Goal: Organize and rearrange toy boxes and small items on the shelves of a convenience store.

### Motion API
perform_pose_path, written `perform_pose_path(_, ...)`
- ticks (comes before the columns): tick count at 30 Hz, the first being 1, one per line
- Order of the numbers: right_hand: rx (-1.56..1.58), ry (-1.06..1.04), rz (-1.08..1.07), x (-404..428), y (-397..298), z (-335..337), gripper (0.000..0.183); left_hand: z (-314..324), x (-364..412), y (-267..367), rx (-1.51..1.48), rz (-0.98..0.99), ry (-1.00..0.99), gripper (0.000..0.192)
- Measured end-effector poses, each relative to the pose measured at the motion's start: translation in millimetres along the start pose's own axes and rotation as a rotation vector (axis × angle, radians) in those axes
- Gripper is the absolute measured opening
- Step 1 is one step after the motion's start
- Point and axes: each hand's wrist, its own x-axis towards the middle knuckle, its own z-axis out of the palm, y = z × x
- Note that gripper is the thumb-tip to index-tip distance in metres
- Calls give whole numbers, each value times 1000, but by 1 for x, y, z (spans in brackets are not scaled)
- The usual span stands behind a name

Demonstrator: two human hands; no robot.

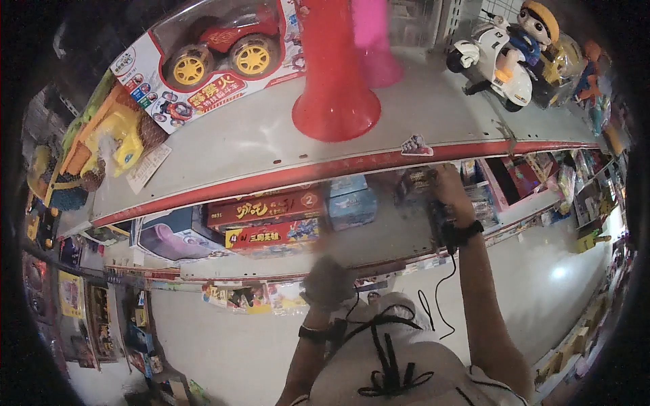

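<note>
My right hand [451, 189] reaches onto the lower shelf [386, 241], beside a dark box [415, 181]. Its fingers meet or overlap the box's edge; whether they grip it is unclear. My left hand [327, 284] is low, just in front of that shelf's edge, dark and blurred, so its fingers and anything in them cannot be made out. Left of the bare stretch of shelf sit light-blue boxes [351, 207]. Beside these are stacked red boxes [274, 231] bearing writing, then a blue box with a pink window [170, 233].
The upper shelf's red front edge [350, 165] overhangs the lower one. On it stand a boxed toy car [223, 61], a red flared plastic object [336, 109], a pink one [378, 56] and a toy scooter with rider [500, 66]. Thin black cables [447, 292] hang near my right wrist.
</note>
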Motion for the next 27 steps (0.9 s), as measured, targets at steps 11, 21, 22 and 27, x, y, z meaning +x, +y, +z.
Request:
perform_pose_path(11,179,-218,-7,-52,-47,-18,62,71,16,-22,-421,-25,-114,29)
perform_pose_path(21,708,-115,228,-78,-90,-3,98,83,49,9,-196,14,-94,55)
perform_pose_path(22,838,-134,287,-84,-81,5,102,96,54,3,-364,-77,-248,60)
perform_pose_path(27,954,-208,293,-98,-71,23,100,173,57,-20,-759,-291,-240,58)
